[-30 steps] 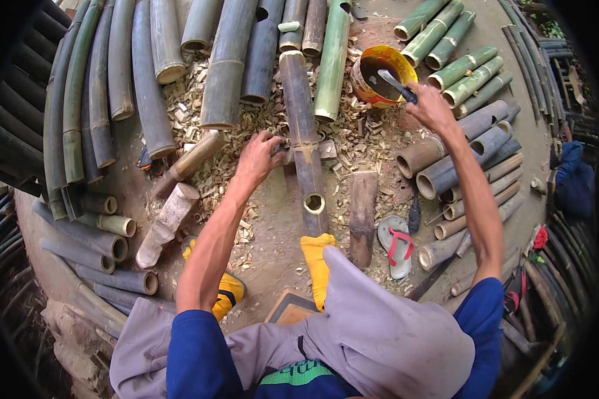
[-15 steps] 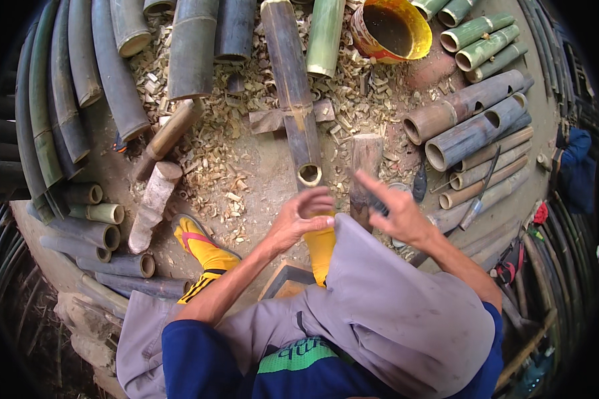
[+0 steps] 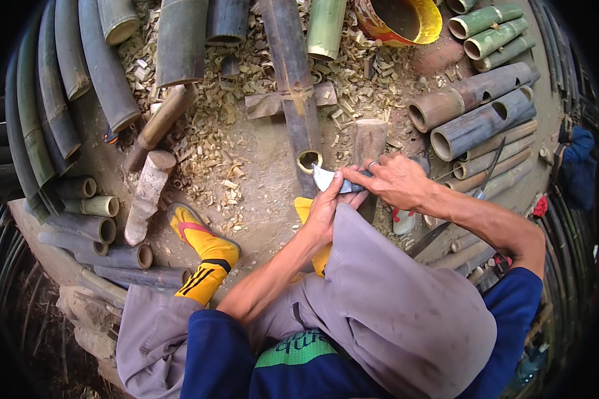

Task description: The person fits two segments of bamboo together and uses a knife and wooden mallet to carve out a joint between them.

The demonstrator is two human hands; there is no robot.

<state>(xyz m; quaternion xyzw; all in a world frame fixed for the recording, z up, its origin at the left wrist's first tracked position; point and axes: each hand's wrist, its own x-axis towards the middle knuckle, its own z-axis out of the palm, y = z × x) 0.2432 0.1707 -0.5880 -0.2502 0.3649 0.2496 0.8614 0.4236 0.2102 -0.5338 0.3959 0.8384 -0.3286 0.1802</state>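
My left hand point(image 3: 328, 207) is closed around a small flat object with a white pointed end and a dark blue-grey body point(image 3: 325, 178); its kind is unclear. My right hand point(image 3: 400, 181), wearing a ring, meets the left with its fingers bent against the object's dark end. Whether they grip it I cannot make out, as the fingertips are partly hidden. Just beyond my hands is the open end of a long dark bamboo tube point(image 3: 298, 126), which lies pointing toward me across a wooden crosspiece point(image 3: 263, 106). A wooden stump point(image 3: 369, 141) stands right of the tube.
Pale wood chips point(image 3: 213, 123) cover the ground ahead. Bamboo tubes point(image 3: 479, 133) with cut holes lie at right, beside a long blade point(image 3: 494, 166). More bamboo point(image 3: 110, 73) is stacked at left, near a short log point(image 3: 150, 196). A yellow-rimmed bucket of dark liquid point(image 3: 431, 26) stands far right.
My hands were apart over my knee and have come together. The object with the white end now shows in my left hand. The view has shifted slightly.
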